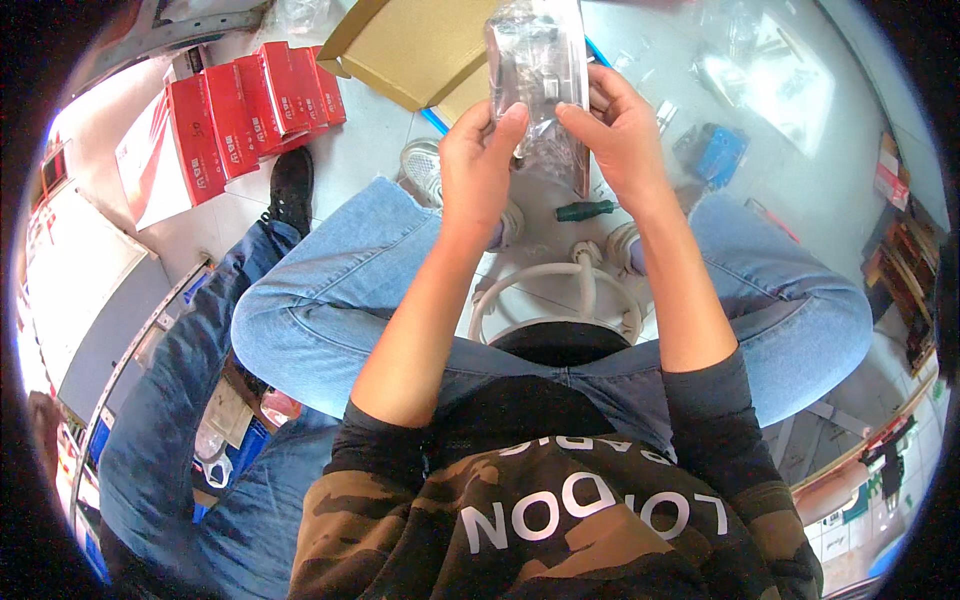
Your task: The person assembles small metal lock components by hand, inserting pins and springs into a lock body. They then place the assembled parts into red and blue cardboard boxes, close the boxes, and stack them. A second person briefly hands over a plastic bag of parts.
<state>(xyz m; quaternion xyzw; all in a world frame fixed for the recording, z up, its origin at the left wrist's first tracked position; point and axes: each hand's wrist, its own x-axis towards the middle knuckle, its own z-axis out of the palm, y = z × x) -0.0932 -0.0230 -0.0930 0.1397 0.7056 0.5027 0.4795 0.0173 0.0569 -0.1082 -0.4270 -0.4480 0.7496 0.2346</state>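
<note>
A clear plastic package with dark, flat contents is held up in front of me, its upper end cut off by the picture's edge. My left hand grips its left side, thumb pressed on the front. On the right side my right hand closes round the edge, thumb also on the front. What exactly lies inside the plastic I cannot make out. Behind it and to its left stands an opened brown cardboard box. Below the package, a dark green-handled screwdriver lies on the floor.
Several red boxes stand in a row at the left. A blue packet and loose clear plastic bags lie on the floor to the right. Another person's leg is close on my left. A round stool frame is between my knees.
</note>
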